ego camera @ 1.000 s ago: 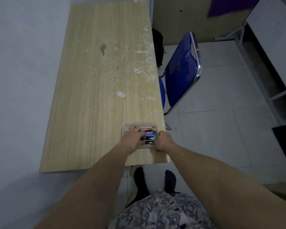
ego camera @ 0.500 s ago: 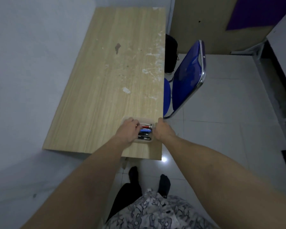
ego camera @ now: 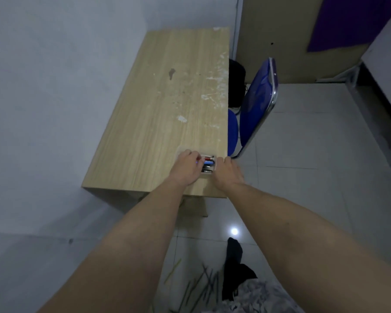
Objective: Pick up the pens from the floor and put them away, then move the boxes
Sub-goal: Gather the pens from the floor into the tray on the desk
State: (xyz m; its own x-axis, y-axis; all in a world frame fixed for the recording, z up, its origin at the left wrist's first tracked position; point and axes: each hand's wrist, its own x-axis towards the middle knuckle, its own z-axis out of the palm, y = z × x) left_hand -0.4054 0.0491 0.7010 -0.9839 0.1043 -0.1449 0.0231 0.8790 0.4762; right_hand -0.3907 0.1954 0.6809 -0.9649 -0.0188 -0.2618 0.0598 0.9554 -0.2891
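Two bare forearms reach forward from the bottom of the frame over a pale tiled floor (ego camera: 314, 177) toward a long wood-grain desk (ego camera: 167, 114) set against a grey wall (ego camera: 54, 86), its top marked with white scuffs and one dark stain. Beside the desk's right edge stands a blue chair (ego camera: 256, 105) with a chrome frame, its seat tucked under the top, and a dark bag (ego camera: 236, 82) sits on the floor behind it. Near the desk's front right corner lies a small shallow box (ego camera: 209, 164), and both hands are at it: the left hand (ego camera: 186, 169) covers its left side with fingers curled down over the contents, while the right hand (ego camera: 227, 171) rests against its right edge. Whether either grip is closed on the box or on something inside it cannot be told from this angle. Between the two hands the pens (ego camera: 207, 163) lie side by side in the box, red, blue and dark barrels visible. On the floor at the bottom, just beside a foot in a black sock (ego camera: 234, 251), a scatter of thin sticks (ego camera: 201, 283) lies loose, some greenish, some dark; what they are is not clear.
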